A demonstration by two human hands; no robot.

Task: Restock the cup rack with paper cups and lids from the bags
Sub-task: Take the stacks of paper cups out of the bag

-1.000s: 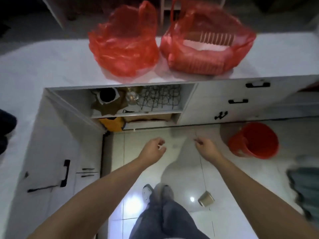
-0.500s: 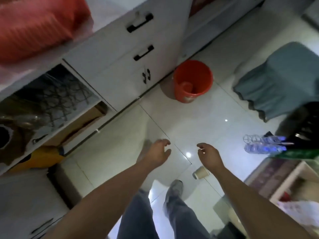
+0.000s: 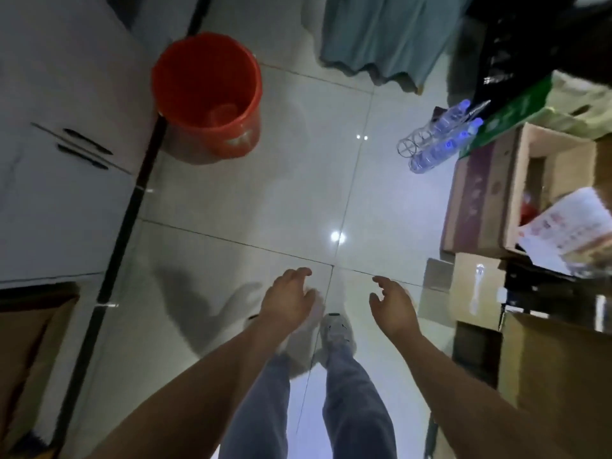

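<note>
Both the left hand [image 3: 286, 298] and right hand [image 3: 392, 304] hang loosely open, holding nothing. No cups or bags are in view; paper cups are probably light and crushable, best held gently by the sides.

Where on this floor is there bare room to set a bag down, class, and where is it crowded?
Bare tiles lie between the red bucket and the water bottles, ahead of the empty left hand and right hand. The right side is crowded with cardboard boxes.
</note>
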